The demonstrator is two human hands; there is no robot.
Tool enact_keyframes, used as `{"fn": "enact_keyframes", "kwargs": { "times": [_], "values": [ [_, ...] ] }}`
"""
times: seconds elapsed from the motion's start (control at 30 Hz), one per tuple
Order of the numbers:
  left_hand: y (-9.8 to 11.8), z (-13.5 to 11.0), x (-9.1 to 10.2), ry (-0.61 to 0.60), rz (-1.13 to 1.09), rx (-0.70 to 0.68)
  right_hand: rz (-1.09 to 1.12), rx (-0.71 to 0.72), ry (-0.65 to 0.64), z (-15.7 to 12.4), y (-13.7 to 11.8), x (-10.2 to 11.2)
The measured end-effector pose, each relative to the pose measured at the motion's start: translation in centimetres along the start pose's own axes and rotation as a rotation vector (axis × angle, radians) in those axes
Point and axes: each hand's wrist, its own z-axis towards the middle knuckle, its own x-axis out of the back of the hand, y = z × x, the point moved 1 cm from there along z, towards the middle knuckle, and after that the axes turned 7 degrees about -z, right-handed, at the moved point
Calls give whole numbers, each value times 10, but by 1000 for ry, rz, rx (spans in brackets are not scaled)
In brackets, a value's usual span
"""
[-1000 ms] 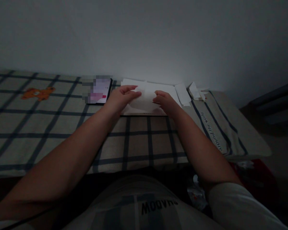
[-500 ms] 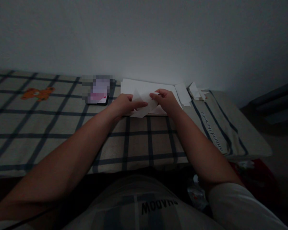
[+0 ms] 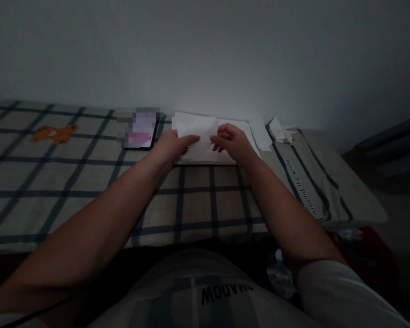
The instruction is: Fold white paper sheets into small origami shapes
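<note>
Both my hands hold one white sheet of paper just above a stack of white paper lying on the checked bed cover. My left hand pinches the sheet's left side with thumb and fingers closed. My right hand grips its right side, fingers curled. The sheet stands tilted up, its top edge toward the wall.
A phone with a lit screen lies left of the paper stack. Folded paper pieces and a loose white slip sit to the right. An orange patch marks the cover at far left. The bed edge drops off at right.
The sheet, held low and creased half a second ago, now stands raised and flatter. My left hand moved slightly up and left; my right hand shifted a little.
</note>
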Motion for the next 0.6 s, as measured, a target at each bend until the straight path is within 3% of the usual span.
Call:
{"fn": "enact_keyframes", "kwargs": {
  "times": [0.13, 0.27, 0.37, 0.6],
  "values": [
    [4, -4, -3, -53, -87, 21, 51, -16, 28, -1, -4, 0],
    [13, -13, -5, 22, -23, 128, 48, -58, -13, -5, -9, 0],
    [16, -15, -6, 1, -36, 188, 45, -74, -7, -7, -10, 1],
    [13, -14, -6, -30, -81, 189, 20, -39, -36, -6, -9, 4]
  ]
}}
